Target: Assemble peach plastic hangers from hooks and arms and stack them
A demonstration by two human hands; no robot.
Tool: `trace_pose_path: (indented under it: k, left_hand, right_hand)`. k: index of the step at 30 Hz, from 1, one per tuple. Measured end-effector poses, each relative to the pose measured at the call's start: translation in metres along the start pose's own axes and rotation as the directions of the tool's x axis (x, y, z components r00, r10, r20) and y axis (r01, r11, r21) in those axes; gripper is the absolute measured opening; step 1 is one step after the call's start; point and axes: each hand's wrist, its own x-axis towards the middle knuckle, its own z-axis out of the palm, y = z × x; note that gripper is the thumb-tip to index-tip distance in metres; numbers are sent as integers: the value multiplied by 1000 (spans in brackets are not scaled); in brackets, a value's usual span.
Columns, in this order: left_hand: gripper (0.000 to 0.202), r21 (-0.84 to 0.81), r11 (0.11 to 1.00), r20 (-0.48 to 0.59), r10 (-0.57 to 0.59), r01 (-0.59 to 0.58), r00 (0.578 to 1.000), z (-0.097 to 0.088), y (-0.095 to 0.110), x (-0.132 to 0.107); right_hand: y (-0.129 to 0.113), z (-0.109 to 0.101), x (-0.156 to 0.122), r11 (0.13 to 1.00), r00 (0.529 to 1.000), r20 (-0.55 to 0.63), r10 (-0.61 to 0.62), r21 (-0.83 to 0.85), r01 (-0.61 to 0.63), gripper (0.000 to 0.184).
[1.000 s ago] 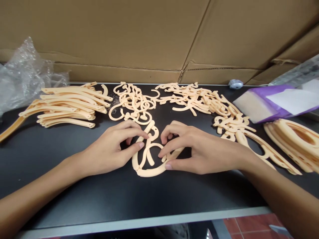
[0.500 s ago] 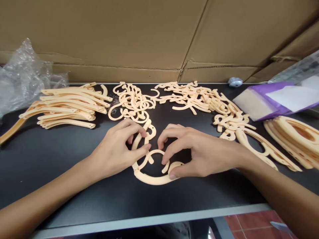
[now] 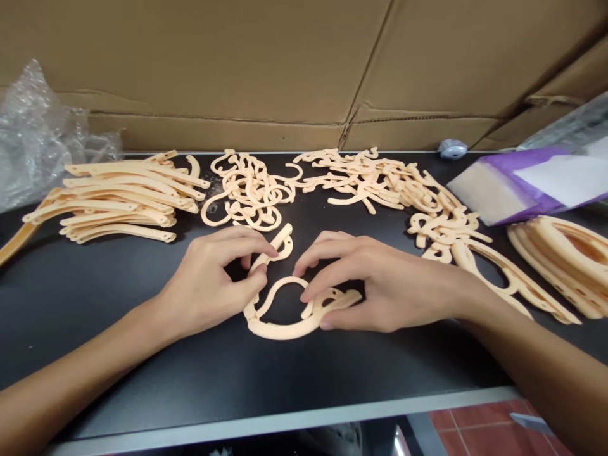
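A partly joined cream plastic folding hanger (image 3: 284,330) lies on the black table, with a hook-shaped piece (image 3: 288,280) curving up in its middle. My left hand (image 3: 216,278) pinches the hanger's left arm between thumb and fingers; that arm's tip slants up and away past the fingertips. At the right end, my right hand (image 3: 361,278) is closed round the other arm, its thumb on the near side and its fingers by the hook's free end. The fingers hide part of the right arm.
Long curved arms (image 3: 126,196) are stacked at left. Loose hooks (image 3: 251,190) and small curved pieces (image 3: 380,180) lie in heaps at the back. At right are joined hangers (image 3: 555,266) and a purple packet (image 3: 527,183). Clear plastic wrap (image 3: 42,139) and a cardboard wall (image 3: 237,63) border the table.
The hanger's left arm has tilted further out with my left hand. The hook now sits lower between the arms, and more of the right arm shows beyond my right thumb.
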Motion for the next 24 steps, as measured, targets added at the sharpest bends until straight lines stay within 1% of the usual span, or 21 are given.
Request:
trace_pose_path:
  k: [4, 7, 11, 14, 16, 17, 20, 21, 22, 24]
  left_hand:
    - [23, 5, 1000, 14, 21, -21, 1000, -1, 1, -1]
    - [24, 25, 999, 9, 27, -27, 1000, -2, 2, -2]
    - [27, 36, 998, 29, 43, -44, 999, -3, 3, -2]
    - [27, 53, 995, 50, 76, -79, 996, -2, 4, -3]
    - [25, 67, 992, 62, 101, -105, 993, -1, 3, -4]
    - [28, 73, 990, 71, 113, -118, 991, -1, 3, -5]
    - [46, 95, 984, 113, 139, -150, 984, -1, 2, -7]
    - [50, 101, 982, 130, 145, -159, 981, -1, 2, -7]
    - [49, 107, 980, 146, 149, -166, 978, -1, 1, -8]
    - [38, 113, 979, 164, 152, -172, 975, -1, 0, -8]
  right_hand:
    - [3, 3, 2, 999, 996, -82, -31, -19, 29, 21]
    - [5, 5, 2, 999, 992, -128, -23, -45, 17, 21]
    - [7, 9, 2, 998, 992, -126, 2, -59, -9, 21]
    - [8, 13, 3, 997, 988, -154, -15, -79, 3, 22]
    - [10, 15, 4, 995, 981, -192, -24, -100, 5, 29]
    - [11, 16, 5, 994, 977, -214, -19, -113, -5, 35]
    - [14, 18, 7, 991, 962, -274, 8, -129, -46, 55]
    - [15, 18, 7, 991, 958, -285, 16, -124, -54, 59]
    - [16, 18, 7, 991, 958, -286, 25, -117, -61, 59]
    - [17, 17, 7, 991, 964, -264, 46, -113, -79, 53]
